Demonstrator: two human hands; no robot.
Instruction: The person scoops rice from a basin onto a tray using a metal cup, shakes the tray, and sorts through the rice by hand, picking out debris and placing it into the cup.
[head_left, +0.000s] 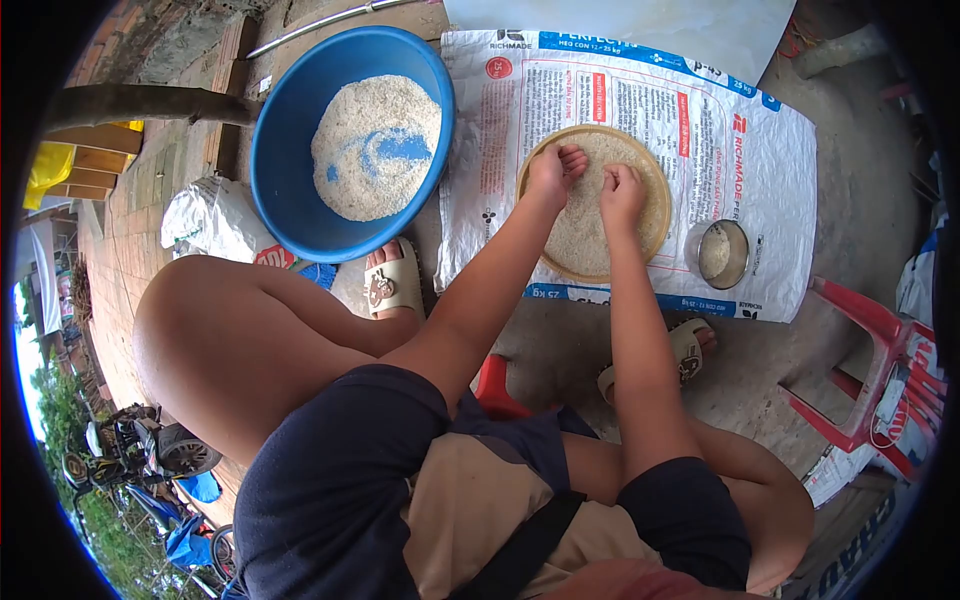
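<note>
A round, shallow winnowing tray [665, 205] with a tan rim holds a layer of pale grain [585, 235] that looks like rice. Over the tray's upper left part is my left hand [556, 173], palm partly turned up, fingers loosely bent and apart, with nothing visible in it. My right hand [622, 192] is above the grain to the right of it, its fingertips pinched together. Whatever lies between those fingertips is too small to make out. A metal bowl [740, 255] with some grain in it stands right of the tray.
Printed white feed sacking [480, 160] lies under the tray and bowl. To the left, a large blue basin [275, 150] holds more pale grain. A red plastic chair [870, 310] stands at the right, a motorbike [150, 440] far left. My sandalled feet flank the sacking's near edge.
</note>
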